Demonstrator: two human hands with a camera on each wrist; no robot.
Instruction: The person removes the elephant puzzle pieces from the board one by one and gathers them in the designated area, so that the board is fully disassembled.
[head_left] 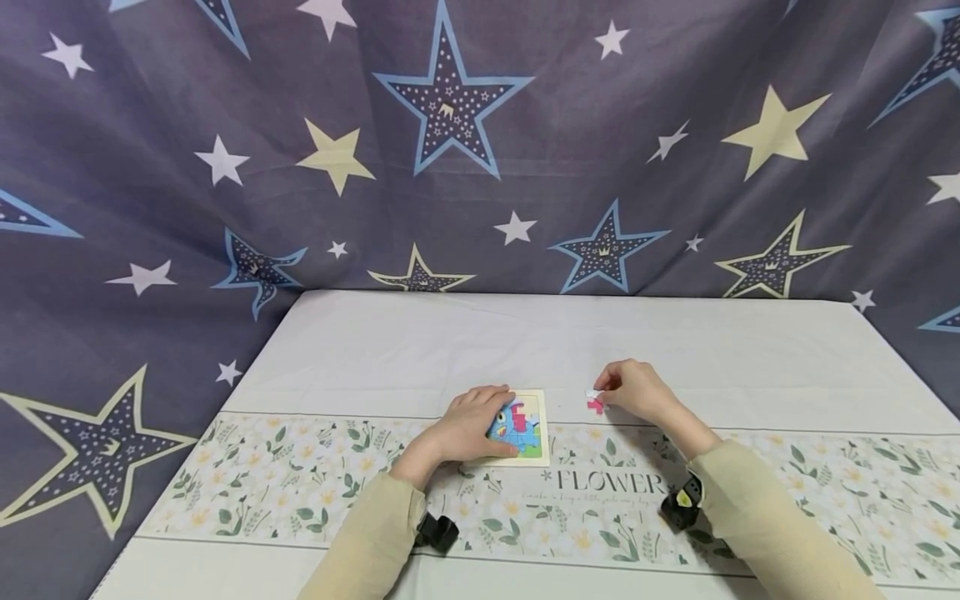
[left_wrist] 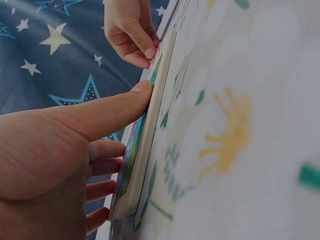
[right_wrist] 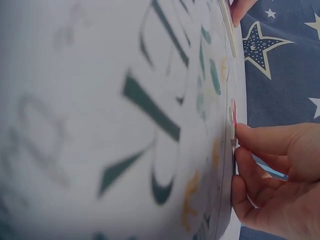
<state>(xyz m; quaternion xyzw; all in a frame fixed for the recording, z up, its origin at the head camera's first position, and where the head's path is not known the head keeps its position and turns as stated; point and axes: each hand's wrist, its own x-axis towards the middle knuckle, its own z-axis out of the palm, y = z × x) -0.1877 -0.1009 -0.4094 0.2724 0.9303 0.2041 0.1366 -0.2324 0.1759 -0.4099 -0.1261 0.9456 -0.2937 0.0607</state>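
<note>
A small jigsaw puzzle (head_left: 532,425) with a pale frame lies on the tablecloth, showing a blue figure with a pink patch. My left hand (head_left: 472,423) rests over its left side, fingers extended toward the far edge and thumb along the near part, hiding part of the picture. In the left wrist view, the straight thumb touches the frame (left_wrist: 155,120). To the right of the puzzle, my right hand (head_left: 633,390) pinches a pink-and-white puzzle piece (head_left: 594,405) at its right side, close over the cloth. The right wrist view shows the piece (right_wrist: 233,117) edge-on at the thumb tip.
A white tablecloth (head_left: 450,342) with a printed floral band (head_left: 300,467) covers the table. Lettering on the band lies in front of the puzzle. Behind the table hangs a dark star-patterned curtain (head_left: 480,200). Each wrist wears a black camera (head_left: 438,533).
</note>
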